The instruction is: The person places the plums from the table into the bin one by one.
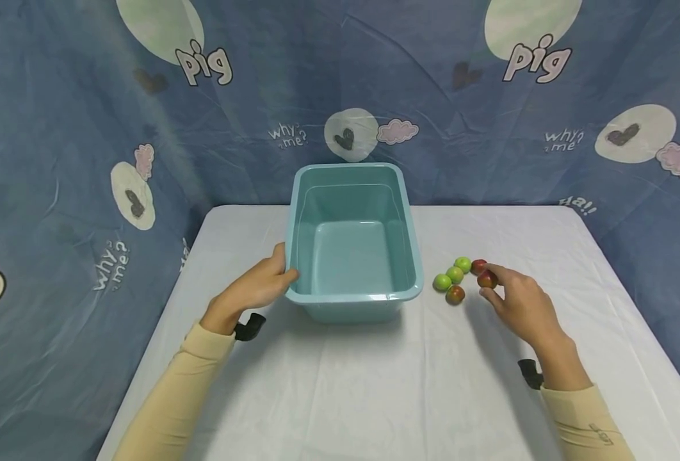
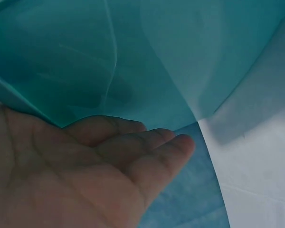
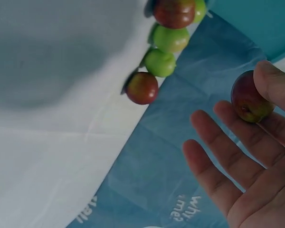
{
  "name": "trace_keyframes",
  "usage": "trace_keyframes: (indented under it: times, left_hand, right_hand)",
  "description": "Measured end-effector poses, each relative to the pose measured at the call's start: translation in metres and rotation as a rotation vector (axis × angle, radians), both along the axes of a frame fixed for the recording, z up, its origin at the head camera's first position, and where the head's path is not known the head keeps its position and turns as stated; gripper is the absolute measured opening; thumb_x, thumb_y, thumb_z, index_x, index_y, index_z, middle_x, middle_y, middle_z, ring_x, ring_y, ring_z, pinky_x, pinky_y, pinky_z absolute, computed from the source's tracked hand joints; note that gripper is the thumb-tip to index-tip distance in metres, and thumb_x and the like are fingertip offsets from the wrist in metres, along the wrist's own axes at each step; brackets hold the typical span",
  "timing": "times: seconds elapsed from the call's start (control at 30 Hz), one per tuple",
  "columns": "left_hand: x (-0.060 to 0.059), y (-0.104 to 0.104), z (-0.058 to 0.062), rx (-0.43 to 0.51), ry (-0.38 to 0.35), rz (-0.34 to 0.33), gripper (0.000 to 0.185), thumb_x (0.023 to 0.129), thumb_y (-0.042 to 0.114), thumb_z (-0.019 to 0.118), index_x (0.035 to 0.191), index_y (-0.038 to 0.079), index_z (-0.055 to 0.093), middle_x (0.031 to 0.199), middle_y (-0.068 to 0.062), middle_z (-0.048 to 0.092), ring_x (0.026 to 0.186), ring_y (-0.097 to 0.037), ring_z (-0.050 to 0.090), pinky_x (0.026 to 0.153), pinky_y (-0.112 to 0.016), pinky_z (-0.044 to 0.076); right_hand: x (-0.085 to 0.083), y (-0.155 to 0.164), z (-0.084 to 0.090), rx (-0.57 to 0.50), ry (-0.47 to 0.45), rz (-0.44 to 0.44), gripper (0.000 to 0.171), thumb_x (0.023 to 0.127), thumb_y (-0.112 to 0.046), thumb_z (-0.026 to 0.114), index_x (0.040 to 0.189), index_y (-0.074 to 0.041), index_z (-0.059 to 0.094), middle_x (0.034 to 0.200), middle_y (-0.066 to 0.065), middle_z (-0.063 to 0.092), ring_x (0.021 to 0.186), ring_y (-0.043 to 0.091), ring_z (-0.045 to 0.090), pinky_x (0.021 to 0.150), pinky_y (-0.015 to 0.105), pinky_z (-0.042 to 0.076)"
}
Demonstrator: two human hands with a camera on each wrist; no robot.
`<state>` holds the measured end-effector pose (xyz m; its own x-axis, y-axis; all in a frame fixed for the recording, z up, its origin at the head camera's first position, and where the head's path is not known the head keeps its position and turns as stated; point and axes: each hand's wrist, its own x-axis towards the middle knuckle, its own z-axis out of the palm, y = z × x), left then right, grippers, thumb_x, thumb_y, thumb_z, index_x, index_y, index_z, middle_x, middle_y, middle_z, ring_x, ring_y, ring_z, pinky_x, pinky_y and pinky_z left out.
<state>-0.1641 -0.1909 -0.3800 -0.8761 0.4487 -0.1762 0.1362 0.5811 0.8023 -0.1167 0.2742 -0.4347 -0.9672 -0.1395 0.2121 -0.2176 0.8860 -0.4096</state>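
Note:
My left hand [image 1: 261,283] grips the left rim of a blue-green plastic tub [image 1: 348,299], its thumb over the edge. The left wrist view shows the other fingers [image 2: 128,142] along the tub's outer wall. My right hand [image 1: 526,310], to the right of the tub, pinches a dark red plum [image 3: 247,97] between thumb and fingers. Close to it on the white cloth lie three green plums [image 1: 454,275]. A red plum [image 1: 455,294] sits at the near end of this group, and another red plum [image 1: 478,266] at the far end, partly hidden by my right hand.
The table [image 1: 340,397] has a white cloth over it. A blue printed curtain [image 1: 248,128] hangs behind the table and at both sides, with the tub's far end near it. The tub's inner floor [image 1: 351,256] is bare.

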Motion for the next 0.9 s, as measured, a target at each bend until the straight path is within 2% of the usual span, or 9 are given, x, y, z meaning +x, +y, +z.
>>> trace_keyframes:
  times: [0.23, 0.4, 0.47, 0.53, 0.63, 0.7, 0.9]
  left_hand:
    - [0.008, 0.002, 0.0, -0.002, 0.004, -0.034, 0.065, 0.1, 0.012, 0.042, 0.157, 0.0, 0.011, 0.141, -0.026, 0.049, 0.123, -0.034, 0.053, 0.099, -0.051, 0.04]
    - [0.014, 0.003, 0.001, -0.01, 0.009, -0.058, 0.066, 0.101, 0.012, 0.042, 0.157, -0.001, 0.01, 0.138, -0.023, 0.052, 0.122, -0.032, 0.053, 0.099, -0.05, 0.04]
    - [0.017, 0.003, 0.001, -0.009, 0.011, -0.061, 0.066, 0.101, 0.012, 0.042, 0.157, 0.0, 0.01, 0.138, -0.022, 0.052, 0.122, -0.031, 0.053, 0.099, -0.049, 0.04]
    - [0.019, 0.004, 0.002, -0.003, 0.008, -0.061, 0.066, 0.1, 0.011, 0.043, 0.157, 0.0, 0.01, 0.137, -0.02, 0.053, 0.122, -0.032, 0.054, 0.099, -0.049, 0.04]
    - [0.023, 0.004, 0.001, 0.007, 0.003, -0.064, 0.067, 0.1, 0.01, 0.043, 0.157, 0.002, 0.01, 0.137, -0.018, 0.054, 0.122, -0.032, 0.055, 0.1, -0.048, 0.04]
    - [0.025, 0.004, 0.001, 0.009, 0.005, -0.073, 0.067, 0.1, 0.01, 0.043, 0.157, 0.002, 0.01, 0.136, -0.017, 0.055, 0.121, -0.032, 0.055, 0.099, -0.048, 0.041]
    - [0.033, 0.006, 0.001, 0.012, 0.019, -0.093, 0.065, 0.101, 0.009, 0.043, 0.157, 0.004, 0.011, 0.132, -0.014, 0.058, 0.116, -0.026, 0.057, 0.098, -0.047, 0.042]
  right_hand:
    - [0.001, 0.0, 0.005, -0.063, 0.026, 0.001, 0.049, 0.087, -0.006, 0.079, 0.131, 0.007, 0.06, 0.107, 0.027, 0.07, 0.098, 0.046, 0.066, 0.082, 0.062, 0.05]
    - [0.0, -0.001, 0.008, -0.167, 0.06, 0.022, 0.047, 0.088, -0.004, 0.078, 0.131, 0.006, 0.061, 0.108, 0.025, 0.071, 0.097, 0.04, 0.068, 0.078, 0.056, 0.054]
    - [-0.001, -0.002, 0.009, -0.209, 0.069, 0.033, 0.046, 0.089, -0.005, 0.077, 0.132, 0.005, 0.061, 0.109, 0.024, 0.071, 0.096, 0.038, 0.069, 0.076, 0.05, 0.056]
    - [-0.001, -0.003, 0.012, -0.245, 0.064, 0.037, 0.047, 0.09, -0.007, 0.077, 0.133, 0.003, 0.062, 0.111, 0.022, 0.071, 0.096, 0.036, 0.069, 0.075, 0.036, 0.058]
    - [0.0, -0.004, 0.018, -0.309, 0.032, 0.038, 0.047, 0.093, -0.011, 0.075, 0.136, 0.0, 0.061, 0.116, 0.02, 0.07, 0.1, 0.034, 0.068, 0.075, 0.015, 0.051]
    - [0.0, -0.005, 0.021, -0.354, 0.005, 0.04, 0.047, 0.094, -0.013, 0.074, 0.137, -0.001, 0.061, 0.118, 0.018, 0.069, 0.102, 0.031, 0.067, 0.077, 0.007, 0.045]
    - [0.001, -0.009, 0.03, -0.45, -0.026, 0.074, 0.047, 0.095, -0.013, 0.073, 0.139, -0.003, 0.061, 0.123, 0.016, 0.068, 0.099, 0.002, 0.064, 0.08, 0.009, 0.047]
